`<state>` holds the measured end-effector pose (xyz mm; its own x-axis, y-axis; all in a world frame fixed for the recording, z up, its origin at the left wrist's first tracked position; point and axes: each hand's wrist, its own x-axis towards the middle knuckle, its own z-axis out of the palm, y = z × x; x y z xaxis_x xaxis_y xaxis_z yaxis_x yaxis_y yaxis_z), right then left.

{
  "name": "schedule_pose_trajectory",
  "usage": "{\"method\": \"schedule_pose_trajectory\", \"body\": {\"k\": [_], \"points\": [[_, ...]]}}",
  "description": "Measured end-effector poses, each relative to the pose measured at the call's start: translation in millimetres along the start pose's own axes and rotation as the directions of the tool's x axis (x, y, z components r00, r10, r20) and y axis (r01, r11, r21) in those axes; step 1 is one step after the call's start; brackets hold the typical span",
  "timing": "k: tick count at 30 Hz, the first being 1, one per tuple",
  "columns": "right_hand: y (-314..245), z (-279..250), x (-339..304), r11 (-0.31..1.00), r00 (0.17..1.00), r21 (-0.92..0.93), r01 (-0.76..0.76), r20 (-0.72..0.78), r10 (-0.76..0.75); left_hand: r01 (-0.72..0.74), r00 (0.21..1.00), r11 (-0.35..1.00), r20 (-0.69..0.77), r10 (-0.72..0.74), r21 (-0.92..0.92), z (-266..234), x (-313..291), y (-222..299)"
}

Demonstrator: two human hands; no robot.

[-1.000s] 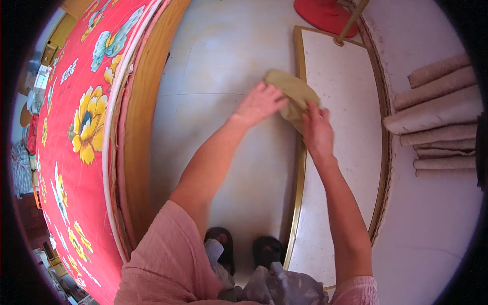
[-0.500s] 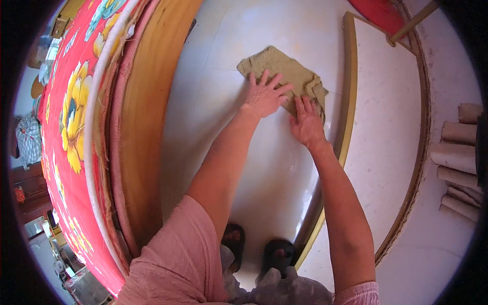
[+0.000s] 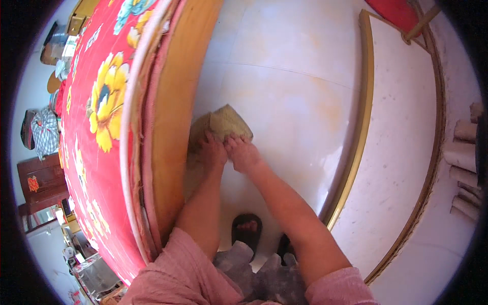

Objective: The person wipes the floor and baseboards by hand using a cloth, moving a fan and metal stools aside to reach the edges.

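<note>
- Olive cloth (image 3: 231, 122); on floor (image 3: 290, 142), near wooden bed side (image 3: 175, 127);
- Left hand (image 3: 212, 151); fingers on cloth's near edge; whether grip pinches it, unclear;
- Right hand (image 3: 244, 154), just beside; fingers likewise on cloth; grip equally unclear

At left, bed (image 3: 175, 117) with quilt (image 3: 96, 173) on top; at right, board (image 3: 401, 107); between both, floor (image 3: 290, 56); on floor, just beside bed, cloth (image 3: 230, 122); on cloth, left hand (image 3: 213, 152) and right hand (image 3: 244, 154), side by side; nearer to body, slippers (image 3: 246, 236).
</note>
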<state>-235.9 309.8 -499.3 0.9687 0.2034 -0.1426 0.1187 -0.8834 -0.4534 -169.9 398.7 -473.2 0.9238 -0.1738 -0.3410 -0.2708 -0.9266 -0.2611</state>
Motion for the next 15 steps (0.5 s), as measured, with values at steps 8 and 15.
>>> {"method": "schedule_pose_trajectory", "body": {"k": [8,15], "points": [[-0.4,-16.2,-120.0,0.994,0.994,0.028,-0.108,-0.015,0.108,-0.079,0.872,0.964,0.451,0.191,-0.254,16.7,-77.7,36.2],[72.5,-53.2,-178.7,0.798,0.8,-0.051,-0.601,-0.05,0.599,-0.586,0.679,0.576,0.043,0.733,-0.57,1.5,-146.1,99.2]]}}
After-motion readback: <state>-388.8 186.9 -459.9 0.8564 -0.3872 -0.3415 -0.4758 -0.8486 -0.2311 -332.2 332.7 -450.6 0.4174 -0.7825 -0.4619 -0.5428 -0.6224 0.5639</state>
